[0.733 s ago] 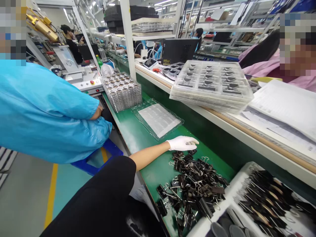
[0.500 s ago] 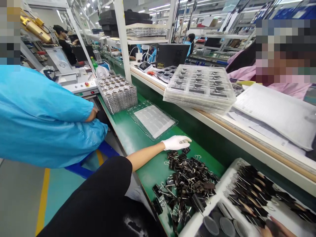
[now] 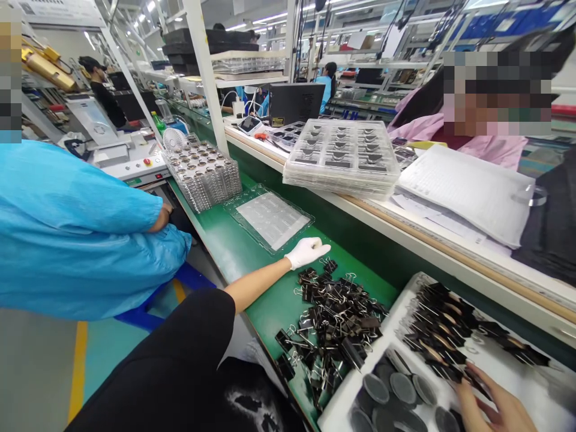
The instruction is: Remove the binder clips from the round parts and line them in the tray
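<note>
My left hand (image 3: 308, 252), in a white glove, hovers over the green bench with its fingers curled together and nothing visible in them. Just below its fingertips lies a black binder clip (image 3: 330, 264), at the far end of a heap of binder clips (image 3: 339, 318) with silver wire handles. At the lower right, my bare right hand (image 3: 492, 401) pinches a dark piece (image 3: 477, 384), partly hidden by the fingers. It is over a white foam tray (image 3: 508, 384). Clips clamped on brown-edged pieces (image 3: 443, 327) stand in rows there, near dark round discs (image 3: 402, 389).
A clear plastic tray (image 3: 272, 221) lies flat beyond my left hand. Behind it stands a stack of trays with rings (image 3: 204, 177). Stacked clear trays (image 3: 339, 159) and a white padded bag (image 3: 468, 186) sit on the shelf. A co-worker in blue (image 3: 76, 234) sits at left.
My left hand's fingers have curled in from a more stretched pose. My right hand has come further into view over the foam tray. The whole view has shifted slightly.
</note>
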{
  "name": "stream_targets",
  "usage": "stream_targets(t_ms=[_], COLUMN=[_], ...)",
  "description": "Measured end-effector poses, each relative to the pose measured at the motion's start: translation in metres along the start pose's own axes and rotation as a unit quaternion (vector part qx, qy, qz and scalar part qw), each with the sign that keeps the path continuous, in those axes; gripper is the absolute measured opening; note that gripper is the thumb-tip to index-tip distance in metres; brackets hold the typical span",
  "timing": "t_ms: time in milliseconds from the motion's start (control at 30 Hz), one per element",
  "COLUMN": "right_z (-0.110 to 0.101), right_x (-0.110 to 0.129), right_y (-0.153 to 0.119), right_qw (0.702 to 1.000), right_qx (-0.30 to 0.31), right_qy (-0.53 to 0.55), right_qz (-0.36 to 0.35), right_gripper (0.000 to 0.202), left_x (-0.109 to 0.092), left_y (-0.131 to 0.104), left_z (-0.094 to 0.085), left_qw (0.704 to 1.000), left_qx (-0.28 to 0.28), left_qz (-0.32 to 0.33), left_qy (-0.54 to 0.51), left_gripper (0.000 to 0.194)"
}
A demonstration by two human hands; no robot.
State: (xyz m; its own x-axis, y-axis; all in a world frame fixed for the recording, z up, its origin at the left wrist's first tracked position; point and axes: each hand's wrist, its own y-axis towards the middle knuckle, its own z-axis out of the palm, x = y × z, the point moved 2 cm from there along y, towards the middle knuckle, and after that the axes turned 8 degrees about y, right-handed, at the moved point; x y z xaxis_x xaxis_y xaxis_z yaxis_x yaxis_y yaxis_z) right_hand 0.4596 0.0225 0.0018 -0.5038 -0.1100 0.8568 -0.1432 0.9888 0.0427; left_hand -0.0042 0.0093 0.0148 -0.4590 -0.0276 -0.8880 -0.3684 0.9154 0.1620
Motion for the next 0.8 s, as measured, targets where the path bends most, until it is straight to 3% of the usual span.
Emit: stream_targets(t_ms=[133, 267, 400, 467, 600, 767, 800], right_z=[-0.001, 0.000, -0.002, -0.003, -0.004, 0.000, 0.000], right_x=[0.028, 0.028, 0.030, 0.034, 0.037, 0.023, 0.020], right_y=[-0.006, -0.008, -0.004, -0.003, -0.003, 0.000, 0.001], right_qw=[0.999, 0.999, 0.999, 0.997, 0.996, 0.996, 0.996], right_qx=[-0.037, -0.027, -0.016, -0.007, -0.003, -0.027, -0.031], right_qy=[-0.018, -0.016, -0.048, -0.072, -0.093, -0.073, -0.070], right_qz=[-0.021, -0.010, 0.013, 0.027, 0.009, -0.035, -0.043], right_gripper=[0.031, 0.027, 0.054, 0.066, 0.077, 0.076, 0.075], left_x=[-0.015, -0.044, -0.069, -0.075, -0.078, -0.075, -0.072], left_y=[-0.021, -0.064, -0.121, -0.149, -0.199, -0.252, -0.261], left_z=[-0.014, -0.044, -0.080, -0.096, -0.108, -0.096, -0.094], left_qw=[0.996, 0.992, 0.979, 0.976, 0.979, 0.951, 0.945], left_qx=[0.019, 0.070, 0.193, 0.217, 0.177, 0.127, 0.096], left_qz=[-0.042, -0.036, -0.020, -0.015, -0.060, -0.168, -0.199], left_qy=[-0.074, -0.098, -0.057, -0.032, -0.083, -0.225, -0.243], left_gripper=[0.065, 0.061, 0.061, 0.064, 0.067, 0.073, 0.073])
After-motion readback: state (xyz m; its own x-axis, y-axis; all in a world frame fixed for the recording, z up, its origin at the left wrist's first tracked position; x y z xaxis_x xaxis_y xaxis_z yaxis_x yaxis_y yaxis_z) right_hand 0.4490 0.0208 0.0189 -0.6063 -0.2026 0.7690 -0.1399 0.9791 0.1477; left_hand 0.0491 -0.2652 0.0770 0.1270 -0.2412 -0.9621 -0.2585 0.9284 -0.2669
